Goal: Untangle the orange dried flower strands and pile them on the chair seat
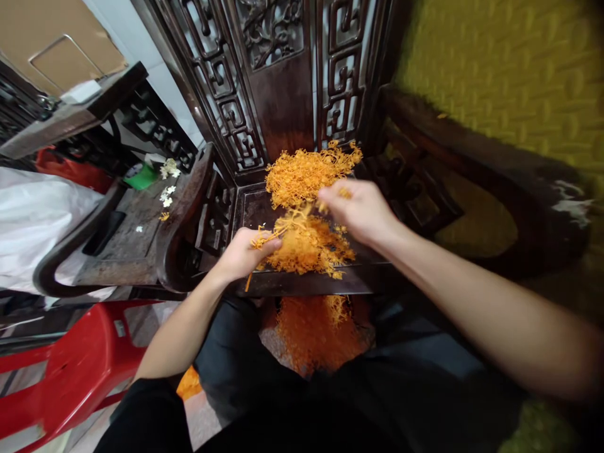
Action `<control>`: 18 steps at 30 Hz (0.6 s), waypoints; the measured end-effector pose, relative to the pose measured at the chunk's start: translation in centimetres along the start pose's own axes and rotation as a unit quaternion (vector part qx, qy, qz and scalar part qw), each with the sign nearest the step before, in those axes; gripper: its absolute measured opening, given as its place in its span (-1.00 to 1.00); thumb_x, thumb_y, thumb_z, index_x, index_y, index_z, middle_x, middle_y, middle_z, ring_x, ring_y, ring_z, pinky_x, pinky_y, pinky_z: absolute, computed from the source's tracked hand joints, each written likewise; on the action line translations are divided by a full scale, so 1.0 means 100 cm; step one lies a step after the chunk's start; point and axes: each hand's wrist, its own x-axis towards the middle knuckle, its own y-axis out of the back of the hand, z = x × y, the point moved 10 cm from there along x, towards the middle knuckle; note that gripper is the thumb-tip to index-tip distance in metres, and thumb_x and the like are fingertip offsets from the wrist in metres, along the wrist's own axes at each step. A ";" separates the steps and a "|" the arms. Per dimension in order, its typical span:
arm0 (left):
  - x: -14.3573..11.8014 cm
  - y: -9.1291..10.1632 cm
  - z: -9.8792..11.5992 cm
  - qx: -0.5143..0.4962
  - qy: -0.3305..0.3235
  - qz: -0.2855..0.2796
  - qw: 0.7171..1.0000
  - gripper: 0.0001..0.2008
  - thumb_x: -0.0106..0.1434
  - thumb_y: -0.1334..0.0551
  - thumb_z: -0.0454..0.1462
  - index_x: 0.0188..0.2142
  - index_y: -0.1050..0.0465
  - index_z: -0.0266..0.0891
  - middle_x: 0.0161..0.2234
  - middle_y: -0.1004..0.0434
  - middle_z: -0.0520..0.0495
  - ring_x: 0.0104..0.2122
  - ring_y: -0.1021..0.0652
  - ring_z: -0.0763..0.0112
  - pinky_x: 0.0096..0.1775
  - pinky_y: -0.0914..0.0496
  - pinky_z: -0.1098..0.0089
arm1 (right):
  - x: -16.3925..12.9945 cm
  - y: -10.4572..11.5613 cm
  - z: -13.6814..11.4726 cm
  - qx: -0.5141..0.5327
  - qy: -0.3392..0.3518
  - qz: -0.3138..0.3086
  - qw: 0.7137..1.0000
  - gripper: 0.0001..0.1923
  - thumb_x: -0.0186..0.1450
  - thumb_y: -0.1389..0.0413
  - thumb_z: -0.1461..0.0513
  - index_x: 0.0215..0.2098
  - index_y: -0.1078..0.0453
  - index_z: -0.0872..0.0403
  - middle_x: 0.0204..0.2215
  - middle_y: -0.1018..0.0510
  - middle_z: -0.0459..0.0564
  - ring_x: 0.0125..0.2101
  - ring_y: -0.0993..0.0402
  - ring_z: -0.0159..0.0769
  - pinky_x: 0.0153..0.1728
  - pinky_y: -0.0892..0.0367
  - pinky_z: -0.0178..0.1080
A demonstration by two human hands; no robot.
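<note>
Two heaps of orange flowers on the seat of a dark carved wooden chair [290, 104]: rear heap [306, 173] near the backrest, front heap [314, 248] near the seat's front edge. Left hand [243, 251] is at the left end of the front heap, thumb pressed against the fingers, pinching a small bunch of orange stems [287, 220]. Stems stick out both sides of the grip; one loose strand hangs below, over the seat edge. Right hand [361, 207] is above the seat, beside the right end of the rear heap, fingers curled in, orange bits [345, 193] caught between them. Motion blur there, so exact finger contact is unclear.

More orange material [316, 333] sits below the seat edge, between the knees, redder in the shade. Can't tell what holds it. Another orange patch [189, 384] shows by the left leg.

Left side: dark wooden tabletop [127, 245] with a green container [140, 177], a row of white flowers [167, 195] and a black item [104, 233], too dark to identify. White bag [38, 220] just beside it, red plastic stool [80, 371] lower down. Upper right: yellow textured surface [495, 69], blurred.
</note>
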 end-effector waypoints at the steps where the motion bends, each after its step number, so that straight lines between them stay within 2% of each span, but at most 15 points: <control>1: -0.002 0.002 -0.001 -0.005 0.006 0.004 1.000 -0.55 0.33 -0.27 -0.02 -0.55 -0.29 -0.25 -0.57 -0.24 0.09 -0.54 -0.26 0.53 -0.45 -0.17 0.45 | 0.005 0.019 0.002 0.041 0.000 0.057 0.997 -0.45 0.17 -0.34 -0.18 -0.52 -0.22 0.01 -0.68 -0.11 -0.24 -0.67 0.04 -0.51 -0.62 0.14 -0.31; 3: -0.004 0.008 -0.005 -0.022 0.020 0.020 0.999 -0.54 0.32 -0.28 -0.01 -0.55 -0.26 -0.24 -0.57 -0.23 0.10 -0.54 -0.25 0.53 -0.46 -0.15 0.45 | 0.011 0.038 0.009 0.106 -0.016 0.102 0.989 -0.47 0.22 -0.32 -0.13 -0.48 -0.16 -0.02 -0.65 -0.13 -0.24 -0.68 0.01 -0.50 -0.64 0.17 -0.32; 5: -0.004 0.012 -0.009 -0.035 0.030 0.046 0.998 -0.52 0.31 -0.29 0.00 -0.56 -0.22 -0.23 -0.58 -0.20 0.10 -0.55 -0.23 0.53 -0.46 -0.14 0.45 | 0.011 0.032 0.014 0.113 -0.035 0.070 0.991 -0.53 0.26 -0.31 -0.09 -0.41 -0.20 0.00 -0.57 -0.34 -0.14 -0.64 -0.19 -0.47 -0.66 0.13 -0.34; 7: -0.003 0.016 -0.013 -0.040 0.037 0.073 0.996 -0.52 0.30 -0.29 0.02 -0.56 -0.22 -0.23 -0.59 -0.18 0.11 -0.56 -0.21 0.53 -0.48 -0.12 0.44 | 0.005 0.013 0.018 0.107 -0.058 0.008 0.992 -0.58 0.25 -0.34 -0.03 -0.32 -0.25 0.02 -0.42 -0.52 -0.03 -0.58 -0.34 -0.44 -0.67 0.09 -0.35; 9: -0.001 0.020 -0.016 -0.038 0.040 0.102 0.993 -0.51 0.31 -0.29 0.03 -0.55 -0.22 -0.22 -0.59 -0.20 0.11 -0.56 -0.21 0.53 -0.48 -0.11 0.44 | -0.005 -0.009 0.021 0.126 -0.080 -0.050 0.987 -0.60 0.21 -0.38 0.04 -0.25 -0.30 0.03 -0.40 -0.54 -0.04 -0.60 -0.30 -0.47 -0.67 0.12 -0.35; 12: -0.001 0.026 -0.014 -0.003 0.028 0.138 0.990 -0.50 0.31 -0.28 0.04 -0.56 -0.21 -0.22 -0.59 -0.18 0.10 -0.55 -0.21 0.52 -0.47 -0.10 0.44 | -0.018 -0.032 0.018 0.130 -0.095 -0.106 0.981 -0.67 0.31 -0.26 -0.02 -0.16 -0.42 0.05 -0.55 -0.37 -0.17 -0.67 -0.06 -0.51 -0.65 0.18 -0.32; 13: -0.001 0.028 -0.012 0.014 0.021 0.146 0.989 -0.50 0.31 -0.27 0.04 -0.57 -0.20 -0.22 -0.59 -0.18 0.10 -0.55 -0.20 0.52 -0.47 -0.11 0.44 | -0.022 -0.037 0.014 0.098 -0.083 -0.122 0.984 -0.65 0.35 -0.21 -0.05 -0.16 -0.47 0.05 -0.58 -0.32 -0.18 -0.67 -0.04 -0.49 -0.64 0.15 -0.30; 15: -0.001 0.028 -0.008 0.043 0.014 0.153 0.987 -0.51 0.31 -0.27 0.02 -0.57 -0.24 -0.24 -0.58 -0.21 0.09 -0.53 -0.22 0.52 -0.45 -0.12 0.44 | -0.026 -0.044 0.001 -0.016 -0.023 -0.147 0.989 -0.64 0.35 -0.19 -0.07 -0.26 -0.52 0.06 -0.60 -0.35 -0.14 -0.62 -0.14 -0.43 -0.57 -0.01 -0.27; 18: 0.001 0.032 -0.013 0.048 0.031 0.174 0.983 -0.54 0.29 -0.28 0.01 -0.56 -0.30 -0.25 -0.58 -0.26 0.07 -0.54 -0.24 0.50 -0.45 -0.13 0.43 | -0.026 -0.044 -0.022 -0.197 0.097 -0.122 0.968 -0.69 0.33 -0.23 0.04 -0.46 -0.48 0.07 -0.53 -0.49 -0.05 -0.48 -0.34 -0.31 -0.38 -0.17 -0.22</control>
